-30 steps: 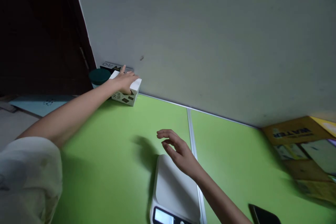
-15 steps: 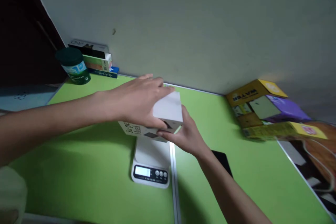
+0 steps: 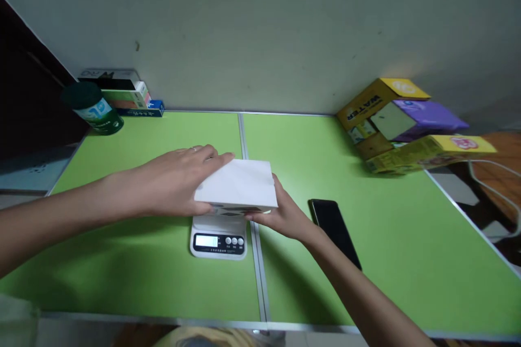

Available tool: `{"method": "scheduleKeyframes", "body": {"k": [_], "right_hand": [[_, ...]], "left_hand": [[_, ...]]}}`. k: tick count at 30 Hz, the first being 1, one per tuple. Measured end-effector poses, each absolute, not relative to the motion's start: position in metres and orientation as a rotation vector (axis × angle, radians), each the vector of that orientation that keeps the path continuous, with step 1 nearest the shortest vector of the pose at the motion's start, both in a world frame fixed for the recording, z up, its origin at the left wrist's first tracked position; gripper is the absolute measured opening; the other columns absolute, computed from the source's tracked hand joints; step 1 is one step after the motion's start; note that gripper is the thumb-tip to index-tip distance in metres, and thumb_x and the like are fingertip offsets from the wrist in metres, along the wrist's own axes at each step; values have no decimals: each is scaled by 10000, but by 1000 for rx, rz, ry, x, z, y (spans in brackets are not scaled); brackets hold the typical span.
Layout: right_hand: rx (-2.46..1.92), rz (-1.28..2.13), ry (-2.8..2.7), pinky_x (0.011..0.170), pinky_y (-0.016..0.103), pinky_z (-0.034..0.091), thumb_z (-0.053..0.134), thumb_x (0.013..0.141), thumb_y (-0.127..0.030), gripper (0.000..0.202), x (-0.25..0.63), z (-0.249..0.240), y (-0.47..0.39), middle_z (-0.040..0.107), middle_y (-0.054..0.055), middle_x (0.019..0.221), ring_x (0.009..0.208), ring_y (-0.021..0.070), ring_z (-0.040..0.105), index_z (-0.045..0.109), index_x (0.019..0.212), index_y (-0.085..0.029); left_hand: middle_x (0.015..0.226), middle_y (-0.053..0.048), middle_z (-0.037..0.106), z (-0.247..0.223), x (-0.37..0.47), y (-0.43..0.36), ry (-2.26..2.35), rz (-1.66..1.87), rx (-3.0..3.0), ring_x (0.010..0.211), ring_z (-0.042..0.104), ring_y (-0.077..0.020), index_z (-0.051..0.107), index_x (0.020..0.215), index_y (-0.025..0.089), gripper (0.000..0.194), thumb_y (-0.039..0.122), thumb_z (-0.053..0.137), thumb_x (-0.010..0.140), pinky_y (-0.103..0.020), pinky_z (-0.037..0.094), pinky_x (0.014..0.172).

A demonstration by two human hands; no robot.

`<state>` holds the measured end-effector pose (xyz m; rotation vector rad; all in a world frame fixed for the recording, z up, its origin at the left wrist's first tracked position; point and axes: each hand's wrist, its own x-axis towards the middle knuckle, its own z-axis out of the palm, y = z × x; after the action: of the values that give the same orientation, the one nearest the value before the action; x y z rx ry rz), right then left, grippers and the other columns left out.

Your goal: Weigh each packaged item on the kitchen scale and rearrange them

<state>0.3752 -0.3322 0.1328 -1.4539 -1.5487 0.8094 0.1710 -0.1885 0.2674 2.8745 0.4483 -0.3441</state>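
A white box [image 3: 238,183] with dark print on its near side is held above a white kitchen scale [image 3: 218,238]. My left hand [image 3: 189,179] grips the box's left end, thumb at the near side and fingers over the top. At its right end my right hand [image 3: 280,209] holds it, thumb along the lower near edge. The scale's lit display reads 0; the box hides most of its platform. A black phone [image 3: 336,230] lies on the green table [image 3: 391,260], right of the right hand.
Back left stand a dark green canister [image 3: 95,111] and several stacked small boxes [image 3: 126,98]. A yellow box [image 3: 360,111], a purple pack [image 3: 427,116] and another yellow box [image 3: 423,153] sit at the back right. A metal seam [image 3: 258,265] divides the table.
The view has shifted, showing more of the front edge and the whole phone. The box has turned so its white face lies broader toward the camera, still between both hands.
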Motion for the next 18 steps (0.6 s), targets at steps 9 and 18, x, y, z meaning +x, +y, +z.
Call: {"method": "scheduleKeyframes", "body": {"k": [9,18], "right_hand": [[-1599,852,-1587,1037,525,454,731,755,-509,1060,401,124,-360,367,142,1522,1385,363,381,47,1542,-323],[-1714,912,-1528,880,505,561,719,755,-488,962,396,125,-357,490,162,1395,1049,320,621,197,1528,-252]], "left_hand": [[1637,-107,45,217,109,-164,781,-330,2460,1354,408,-419,-120,1516,355,1267,627,748,634,-500,456,1016],[1538,-150,340,150,99,-164,593,-125,2212,1254,528,-375,76,1525,329,1080,480,756,698,-506,507,955]]}}
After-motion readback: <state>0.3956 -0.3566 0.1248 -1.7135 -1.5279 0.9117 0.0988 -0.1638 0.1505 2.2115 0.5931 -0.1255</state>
